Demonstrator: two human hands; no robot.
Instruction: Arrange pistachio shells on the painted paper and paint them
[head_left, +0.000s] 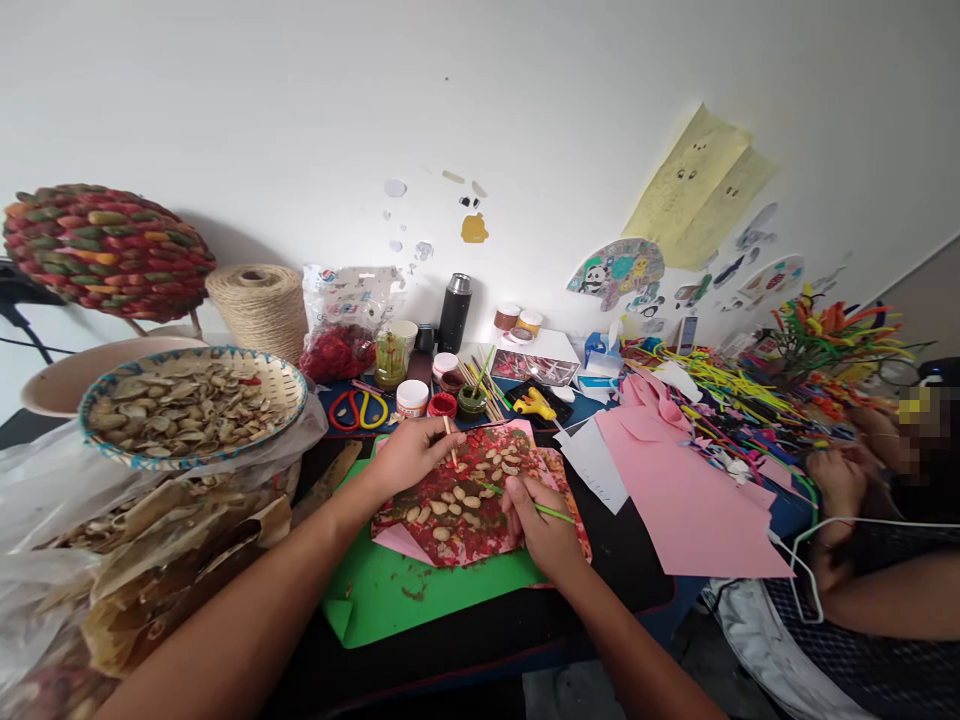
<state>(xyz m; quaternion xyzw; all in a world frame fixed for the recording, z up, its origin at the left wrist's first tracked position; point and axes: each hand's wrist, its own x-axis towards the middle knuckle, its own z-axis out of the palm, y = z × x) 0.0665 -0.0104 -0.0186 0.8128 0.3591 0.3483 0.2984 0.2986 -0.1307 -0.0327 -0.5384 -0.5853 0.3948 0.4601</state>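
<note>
A red and green painted sheet [450,525] dotted with several pale shells lies on a green mat [409,595]. My left hand [412,452] rests on the sheet's upper left and pinches a thin wooden stick [451,440]. My right hand [544,528] sits on the sheet's right edge, closed round a thin green stick [551,511] whose tip points left among the shells.
A woven basket of shells [191,400] stands at left over plastic bags. Scissors [358,408], small paint jars [442,403], a yellow glue gun [535,403] and a black flask [454,310] lie behind the sheet. Pink paper [675,495] spreads right. Another person's hands [840,480] work at far right.
</note>
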